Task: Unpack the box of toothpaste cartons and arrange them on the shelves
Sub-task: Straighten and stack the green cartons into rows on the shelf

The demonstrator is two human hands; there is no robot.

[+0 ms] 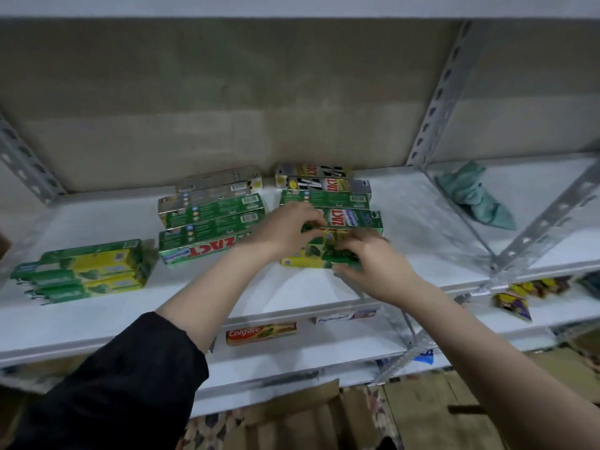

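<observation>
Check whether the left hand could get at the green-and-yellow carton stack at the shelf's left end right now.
Probably yes: the left hand is busy at the middle cartons, but bare shelf fronts the left stack.

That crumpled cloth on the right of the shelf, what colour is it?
The cloth is pale teal green, seen in the head view.

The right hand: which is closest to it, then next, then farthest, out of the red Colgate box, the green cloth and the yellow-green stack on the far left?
From the right hand in the head view:
1. Red Colgate box, nearest, on the shelf below, down to its left.
2. Green cloth, next, on the right behind the metal post.
3. Yellow-green stack, farthest, at the shelf's left end.
</observation>
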